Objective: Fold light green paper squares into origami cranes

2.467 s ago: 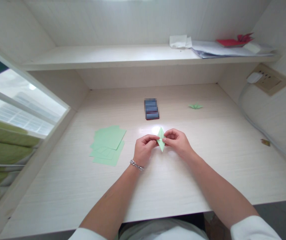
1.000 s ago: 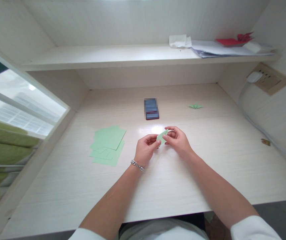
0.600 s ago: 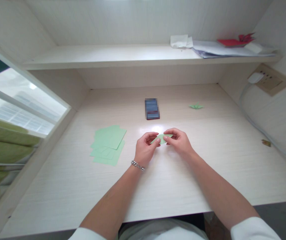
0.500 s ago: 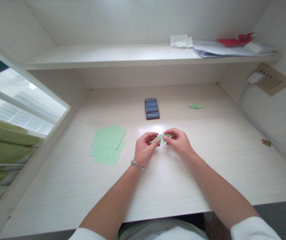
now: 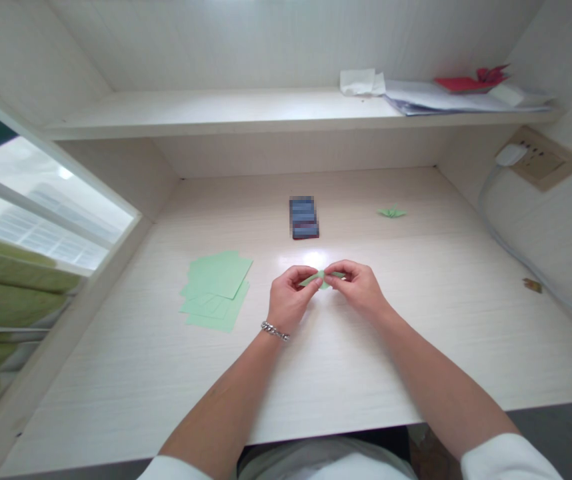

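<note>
A small folded piece of green paper is pinched between both hands above the middle of the desk. My left hand grips its left side with thumb and fingers; a chain bracelet circles that wrist. On the other side, my right hand pinches the paper, its fingertips close to those of the left. Fingers cover much of the paper, so its exact folds cannot be made out. To the left lies a loose stack of green paper sheets. A folded green paper crane stands at the back right.
A phone with a blurred screen lies behind my hands. A shelf above the desk carries papers, a white tissue and a red folded paper. At right, a cable runs down from a wall socket.
My right fingers have shifted slightly left and down, closing in on the left fingertips. The green paper's visible shape has changed between them. Everything else stays put.
</note>
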`<state>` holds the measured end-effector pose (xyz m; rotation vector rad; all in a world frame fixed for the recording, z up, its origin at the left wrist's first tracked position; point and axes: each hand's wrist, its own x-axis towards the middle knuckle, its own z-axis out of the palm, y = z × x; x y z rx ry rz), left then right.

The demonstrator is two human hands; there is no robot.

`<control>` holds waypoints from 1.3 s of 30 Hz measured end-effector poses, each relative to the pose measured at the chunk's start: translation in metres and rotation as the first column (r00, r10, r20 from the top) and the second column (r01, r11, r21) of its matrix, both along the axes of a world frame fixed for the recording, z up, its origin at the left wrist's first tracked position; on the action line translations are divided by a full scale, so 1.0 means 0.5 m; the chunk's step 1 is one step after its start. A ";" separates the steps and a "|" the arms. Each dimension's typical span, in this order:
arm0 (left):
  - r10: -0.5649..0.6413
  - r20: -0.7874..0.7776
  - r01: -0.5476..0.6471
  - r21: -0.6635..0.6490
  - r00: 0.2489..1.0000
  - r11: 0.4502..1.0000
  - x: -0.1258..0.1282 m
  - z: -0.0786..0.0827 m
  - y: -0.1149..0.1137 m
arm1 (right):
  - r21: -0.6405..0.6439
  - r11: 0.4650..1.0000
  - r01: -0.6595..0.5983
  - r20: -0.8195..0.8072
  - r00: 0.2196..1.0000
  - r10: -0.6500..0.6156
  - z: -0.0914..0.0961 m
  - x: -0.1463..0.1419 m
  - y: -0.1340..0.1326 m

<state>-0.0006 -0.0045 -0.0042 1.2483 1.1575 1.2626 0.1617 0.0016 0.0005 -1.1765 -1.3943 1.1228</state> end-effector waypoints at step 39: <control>-0.131 0.025 0.133 -0.113 0.991 0.985 -0.008 0.007 0.002 | -0.196 0.972 -0.130 -0.108 0.988 0.110 0.010 0.003 0.000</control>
